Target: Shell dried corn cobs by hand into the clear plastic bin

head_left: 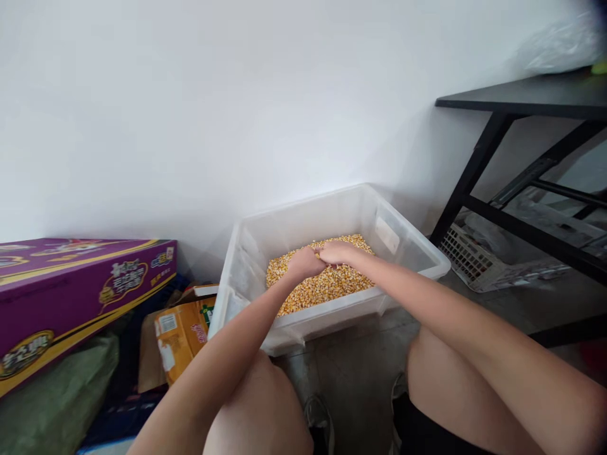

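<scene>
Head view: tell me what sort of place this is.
Probably a storage corner or spare room at home. A clear plastic bin of dried corn kernels sits on a bare concrete floor, with printed cartons stacked against a plain wall and a black metal table beside it.

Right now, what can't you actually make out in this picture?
Head view:
- Whether the left hand or right hand holds any corn: the knuckles hide the palms.
- How deep the corn lies in the tub: its frosted front wall hides that.
- The lettering on the purple box: too small, cut off at the left edge.
- The bag on the black table: blurred.
</scene>
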### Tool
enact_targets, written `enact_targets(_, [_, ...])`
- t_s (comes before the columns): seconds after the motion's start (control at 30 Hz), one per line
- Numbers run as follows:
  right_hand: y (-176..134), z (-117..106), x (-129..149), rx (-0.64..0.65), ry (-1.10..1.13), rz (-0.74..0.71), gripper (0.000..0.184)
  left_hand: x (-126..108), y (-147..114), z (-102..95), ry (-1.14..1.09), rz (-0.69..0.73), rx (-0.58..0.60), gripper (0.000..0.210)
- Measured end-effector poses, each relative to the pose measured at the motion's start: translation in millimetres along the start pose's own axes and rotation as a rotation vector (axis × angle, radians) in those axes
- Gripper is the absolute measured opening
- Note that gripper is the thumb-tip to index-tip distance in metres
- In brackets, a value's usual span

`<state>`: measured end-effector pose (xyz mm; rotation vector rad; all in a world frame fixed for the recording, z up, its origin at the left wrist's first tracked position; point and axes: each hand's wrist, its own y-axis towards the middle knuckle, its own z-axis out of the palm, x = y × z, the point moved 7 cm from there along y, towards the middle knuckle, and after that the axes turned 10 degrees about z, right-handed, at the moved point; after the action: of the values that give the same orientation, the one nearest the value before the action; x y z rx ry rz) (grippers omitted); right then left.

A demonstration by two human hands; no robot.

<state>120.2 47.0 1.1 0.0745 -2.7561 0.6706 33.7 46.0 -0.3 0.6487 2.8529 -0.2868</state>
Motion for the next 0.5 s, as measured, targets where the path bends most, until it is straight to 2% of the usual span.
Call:
enact_targets(0.1, [9, 10, -5, 0.171, 0.178, -0.006, 0.037, -2, 1, 1.7, 0.072, 0.044, 0.036, 0.040])
enact_targets(0.17, [15, 11, -9, 0.208, 0.273, -0.015, 0.036, 3, 2, -0.3, 0.128, 0.037, 0.034, 0.039])
enact_targets(0.33, [20, -7, -15, 0.040, 0.232, -0.131, 0.024, 26, 3, 0.3, 0.144, 0.004, 0.067, 0.039])
enact_targets(0.5, [-3, -6, 7, -0.042, 0.050, -0.343, 0.035, 42, 6, 10.0, -0.012, -0.016, 0.162, 0.046])
